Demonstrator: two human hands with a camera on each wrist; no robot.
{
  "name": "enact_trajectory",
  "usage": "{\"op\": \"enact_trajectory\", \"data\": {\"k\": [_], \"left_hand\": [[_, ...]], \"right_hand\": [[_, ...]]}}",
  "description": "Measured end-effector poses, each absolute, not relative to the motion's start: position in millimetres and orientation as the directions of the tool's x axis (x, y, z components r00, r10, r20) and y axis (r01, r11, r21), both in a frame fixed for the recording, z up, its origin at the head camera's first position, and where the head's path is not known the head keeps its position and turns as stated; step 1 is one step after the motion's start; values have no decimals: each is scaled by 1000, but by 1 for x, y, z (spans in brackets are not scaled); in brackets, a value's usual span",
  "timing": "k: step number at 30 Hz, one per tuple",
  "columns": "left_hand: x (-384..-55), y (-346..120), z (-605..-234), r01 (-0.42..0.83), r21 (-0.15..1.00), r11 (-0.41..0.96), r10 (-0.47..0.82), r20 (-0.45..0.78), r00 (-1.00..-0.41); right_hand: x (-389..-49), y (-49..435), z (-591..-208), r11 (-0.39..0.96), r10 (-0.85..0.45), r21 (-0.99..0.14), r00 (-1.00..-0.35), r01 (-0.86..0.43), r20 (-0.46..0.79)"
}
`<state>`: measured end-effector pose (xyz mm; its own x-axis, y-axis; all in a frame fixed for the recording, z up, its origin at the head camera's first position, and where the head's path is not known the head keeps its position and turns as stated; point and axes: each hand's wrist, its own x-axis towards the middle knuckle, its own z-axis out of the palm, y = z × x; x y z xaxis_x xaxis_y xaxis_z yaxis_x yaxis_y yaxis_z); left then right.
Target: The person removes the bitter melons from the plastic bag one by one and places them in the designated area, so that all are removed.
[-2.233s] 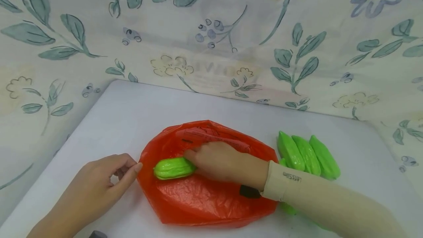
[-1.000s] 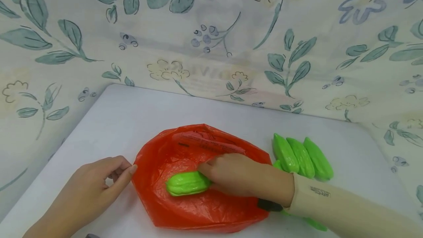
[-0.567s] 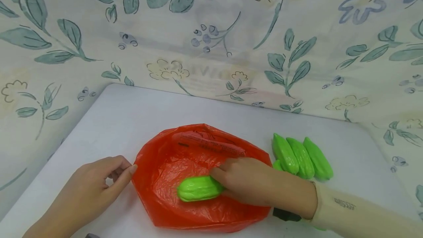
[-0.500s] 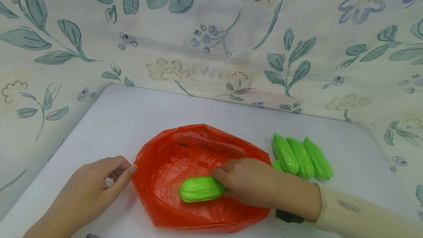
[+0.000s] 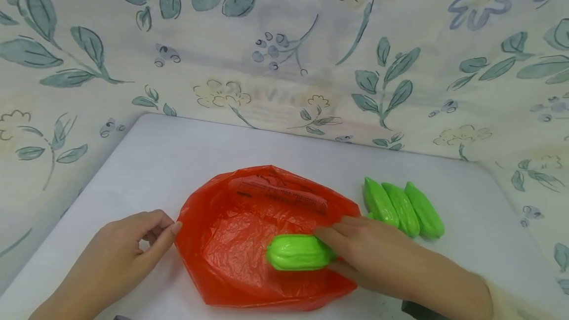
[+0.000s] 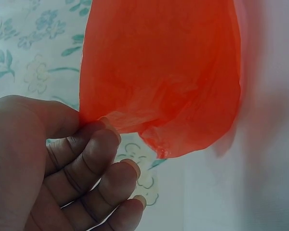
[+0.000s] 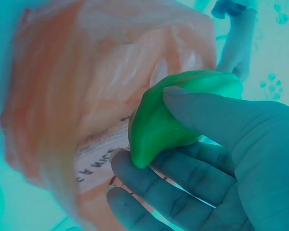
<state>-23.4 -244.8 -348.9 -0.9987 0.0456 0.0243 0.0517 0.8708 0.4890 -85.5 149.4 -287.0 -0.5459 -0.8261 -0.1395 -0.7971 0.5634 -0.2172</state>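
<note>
A red plastic bag (image 5: pixel 235 231) lies with its mouth spread wide on the white table (image 5: pixel 178 152). My left hand (image 5: pixel 124 251) pinches the bag's left rim between thumb and index finger; the left wrist view shows the thin red film (image 6: pixel 164 57) stretching away from the pinch. Over the right part of the bag's mouth, my right hand (image 5: pixel 378 256) grips a bright green, ribbed toy vegetable (image 5: pixel 298 252) by its right end. In the right wrist view, the thumb lies along the toy vegetable (image 7: pixel 159 120) and the fingers are under it, near its pointed tip.
To the right of the bag, several similar green toy vegetables (image 5: pixel 402 209) lie side by side, partly hidden behind my right hand. A flower-patterned cloth (image 5: pixel 275 48) hangs behind the table. Dark printing (image 5: pixel 280 192) marks the bag's inner far wall.
My right hand has moved right and slightly toward me, carrying the toy vegetable from the bag's left part to its right part. My left hand keeps its pinch on the rim.
</note>
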Motion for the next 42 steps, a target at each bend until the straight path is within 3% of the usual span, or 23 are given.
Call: {"op": "enact_trajectory", "data": {"k": [8,20,28,35,42], "left_hand": [[-25,-244,-349,24,487,873,31,-7,-999],[-26,-243,-349,8,481,877,23,-26,-999],[-26,-243,-350,48,490,871,48,14,-999],[-26,-243,-350,34,487,873,40,-2,-999],[-28,-243,-350,21,482,876,39,-26,-999]], "right_hand": [[-77,179,-292,670,-740,-267,-650,-692,-172],[-62,218,-292,890,-450,-200,-857,-409,-251],[-56,244,-303,908,-409,-200,-884,-369,-225],[-57,261,-310,951,-292,-184,-916,-248,-274],[-60,276,-316,961,-257,-171,-933,-219,-253]]}}
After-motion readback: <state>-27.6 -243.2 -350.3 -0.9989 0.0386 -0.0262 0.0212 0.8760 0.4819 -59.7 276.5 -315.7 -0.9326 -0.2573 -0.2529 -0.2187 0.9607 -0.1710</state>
